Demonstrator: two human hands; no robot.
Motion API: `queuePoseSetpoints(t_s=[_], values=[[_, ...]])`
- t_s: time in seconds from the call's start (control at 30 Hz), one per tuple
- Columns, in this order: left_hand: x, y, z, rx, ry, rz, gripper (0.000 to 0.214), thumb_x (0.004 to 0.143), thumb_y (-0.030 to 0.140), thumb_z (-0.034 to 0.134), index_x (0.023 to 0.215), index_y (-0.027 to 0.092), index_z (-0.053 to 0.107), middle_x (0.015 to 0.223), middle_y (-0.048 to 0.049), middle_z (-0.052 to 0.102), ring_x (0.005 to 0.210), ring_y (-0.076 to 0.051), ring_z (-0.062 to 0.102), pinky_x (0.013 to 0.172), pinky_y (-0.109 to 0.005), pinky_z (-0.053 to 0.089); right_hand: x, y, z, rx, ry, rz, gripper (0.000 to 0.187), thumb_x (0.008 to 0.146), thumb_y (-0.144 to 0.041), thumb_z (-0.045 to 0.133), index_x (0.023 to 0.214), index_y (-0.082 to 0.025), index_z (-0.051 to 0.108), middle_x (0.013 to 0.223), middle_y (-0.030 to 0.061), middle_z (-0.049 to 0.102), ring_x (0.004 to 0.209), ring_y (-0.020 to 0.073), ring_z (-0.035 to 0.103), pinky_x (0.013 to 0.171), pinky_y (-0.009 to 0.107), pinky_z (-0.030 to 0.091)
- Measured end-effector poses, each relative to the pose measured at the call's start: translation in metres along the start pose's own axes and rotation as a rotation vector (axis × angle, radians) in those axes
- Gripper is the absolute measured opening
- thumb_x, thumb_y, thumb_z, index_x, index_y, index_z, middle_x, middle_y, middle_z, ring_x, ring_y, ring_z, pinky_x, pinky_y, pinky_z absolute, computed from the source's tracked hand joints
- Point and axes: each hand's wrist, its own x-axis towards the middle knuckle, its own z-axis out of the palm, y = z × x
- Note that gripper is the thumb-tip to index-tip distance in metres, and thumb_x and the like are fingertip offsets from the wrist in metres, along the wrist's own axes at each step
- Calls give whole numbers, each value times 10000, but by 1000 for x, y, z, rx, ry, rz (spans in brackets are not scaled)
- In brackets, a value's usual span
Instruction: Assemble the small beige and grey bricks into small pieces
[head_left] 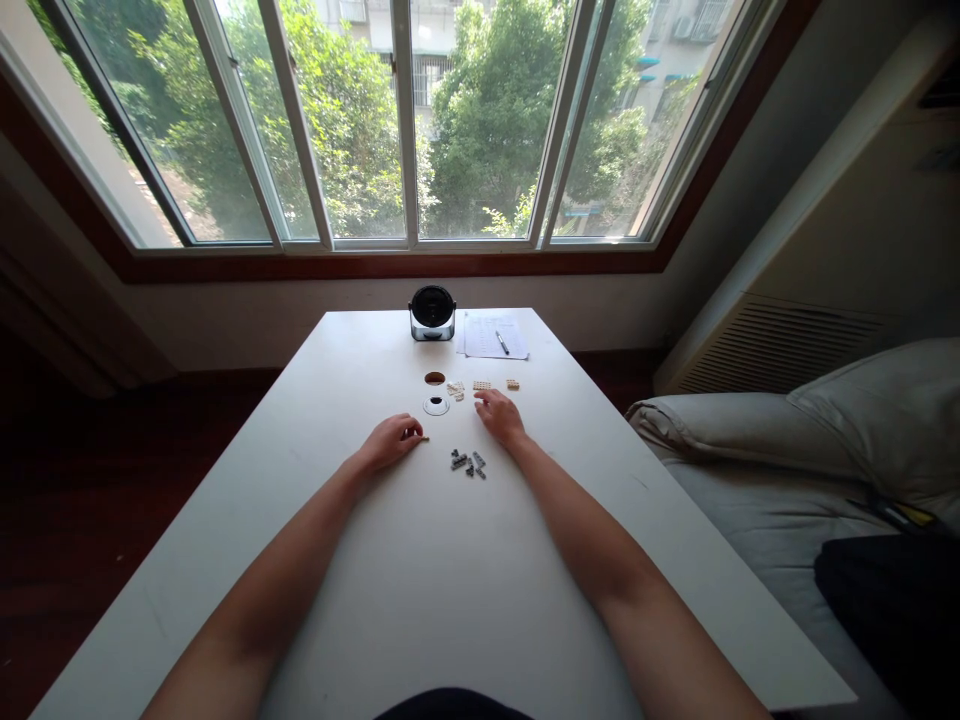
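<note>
Head view shows a white table (225,560) from its near side, and places are given relative to this table. Near the middle of the tabletop, the left hand (390,443) is rested with its fingers curled closed on a small tan brick (424,438), whose end is seen past the fingertips. The right hand (501,418) is laid flat with the fingers slightly spread, and nothing is held by it. Tan bricks (481,385) are placed just beyond this hand, toward the far edge, and grey bricks (469,463) are placed between both hands. Near the far edge, a black desk fan (433,311) and a sheet of paper (495,337) are standing. Both side edges are well apart from the hands, and a long stretch of tabletop is lying between the hands and the near edge.
</note>
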Motion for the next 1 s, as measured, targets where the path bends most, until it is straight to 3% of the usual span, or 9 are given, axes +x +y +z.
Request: queuePoseSetpoints(t_s=[0.27, 0.4, 0.57, 1.0], values=[[-2, 14, 20, 136, 148, 17, 116, 902, 275, 577, 889, 232, 683, 907, -47, 662, 792, -192, 591, 760, -305, 422, -14, -43, 11, 108, -148, -324, 143, 935, -236, 596, 1005, -250, 719, 973, 30, 701, 937, 177, 618, 876, 298, 468], [1, 14, 24, 16, 221, -81, 148, 914, 307, 559, 906, 229, 684, 907, -38, 681, 768, -179, 594, 724, -293, 430, -18, -53, 14, 154, -190, -343, 169, 923, -225, 600, 1052, -260, 704, 964, 15, 709, 847, 155, 636, 821, 275, 479], [4, 14, 27, -148, 242, -173, 233, 907, 408, 567, 884, 219, 701, 869, -32, 716, 760, -177, 603, 716, -285, 450, -23, -61, 12, 151, -140, -376, 225, 926, -198, 576, 1128, -259, 655, 987, 22, 712, 872, 161, 653, 835, 271, 475], [5, 14, 30, -219, 219, -163, 266, 903, 426, 538, 874, 223, 708, 858, -14, 723, 775, -174, 622, 716, -278, 467, -23, -62, 17, 112, -77, -489, 158, 929, -161, 574, 1034, -241, 661, 892, 19, 706, 804, 144, 635, 756, 226, 440]])
